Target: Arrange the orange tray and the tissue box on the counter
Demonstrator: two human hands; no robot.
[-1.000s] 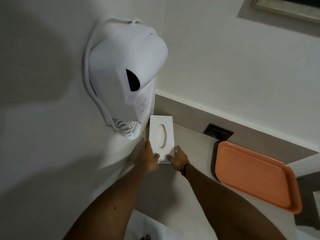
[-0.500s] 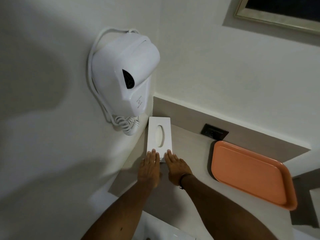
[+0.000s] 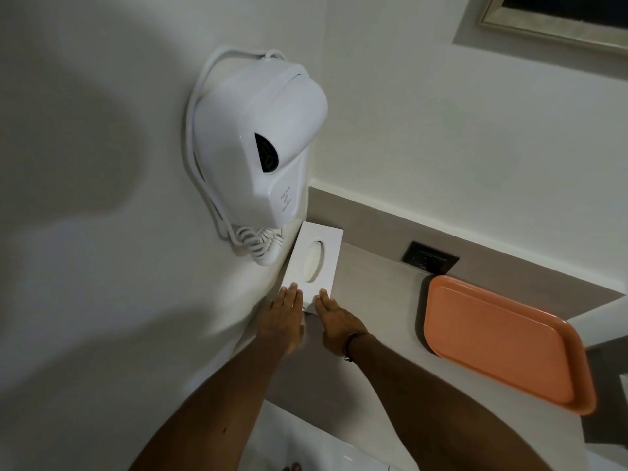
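Beige counter (image 3: 373, 300), wall corner at eleven o'clock — the tissue box (image 3: 314, 263) has slid deeper in. Left hand (image 3: 283, 317) and right hand (image 3: 334, 322), formerly gripping, now push flat; orange tray (image 3: 503, 345) unmoved.

White walls (image 3: 441, 137) meeting in a corner, dim light with soft shadows across the left side, a white wall-mounted hair dryer (image 3: 261, 144) with coiled cord (image 3: 260, 244), beige counter (image 3: 373, 300), dark socket (image 3: 430, 260) on the backsplash, framed edge (image 3: 550, 25) top right
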